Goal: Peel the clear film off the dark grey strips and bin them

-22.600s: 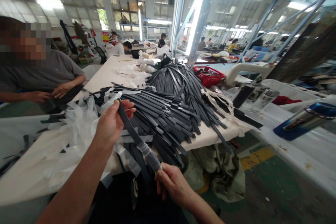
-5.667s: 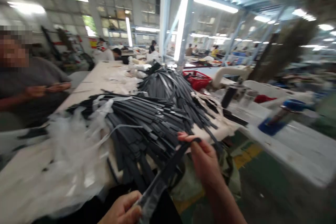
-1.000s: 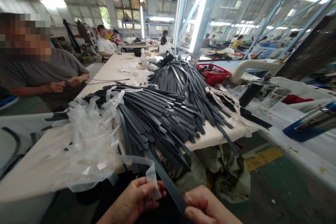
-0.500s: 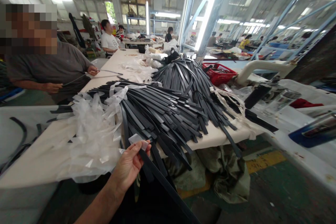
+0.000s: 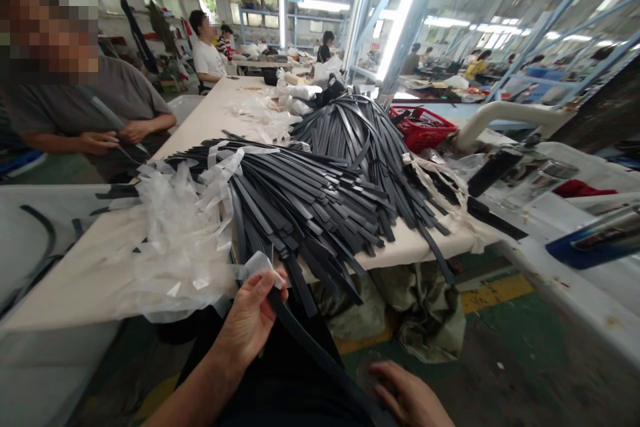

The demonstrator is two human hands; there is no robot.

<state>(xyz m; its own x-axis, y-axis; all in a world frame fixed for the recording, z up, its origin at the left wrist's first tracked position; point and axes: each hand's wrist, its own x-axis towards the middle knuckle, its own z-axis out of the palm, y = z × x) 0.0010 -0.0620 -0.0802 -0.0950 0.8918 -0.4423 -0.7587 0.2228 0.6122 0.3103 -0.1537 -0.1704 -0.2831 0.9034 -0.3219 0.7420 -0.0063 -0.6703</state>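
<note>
My left hand [image 5: 256,310] pinches the upper end of a long black strap [image 5: 317,353] between thumb and fingers. A translucent backing strip [image 5: 259,265] is caught in the same pinch. The strap runs down to the right, out of the bottom of the view. Beside its lower part is my right hand [image 5: 413,393], slightly blurred, its fingers apart and nothing visible in them. Ahead, a thick bundle of black straps [image 5: 300,203] fans over the table edge. To its left lies a heap of translucent strips [image 5: 180,247].
A second strap pile [image 5: 350,127] lies behind, near a red basket [image 5: 425,130]. At left, a co-worker [image 5: 115,100] handles a thin strip. A bottle [image 5: 597,233] lies on the white surface at right. Crumpled olive cloth [image 5: 430,320] hangs under the table edge.
My right hand has come into view at the bottom right, beside the strap. My left hand keeps its pinch. The co-worker's hands have drawn closer together.
</note>
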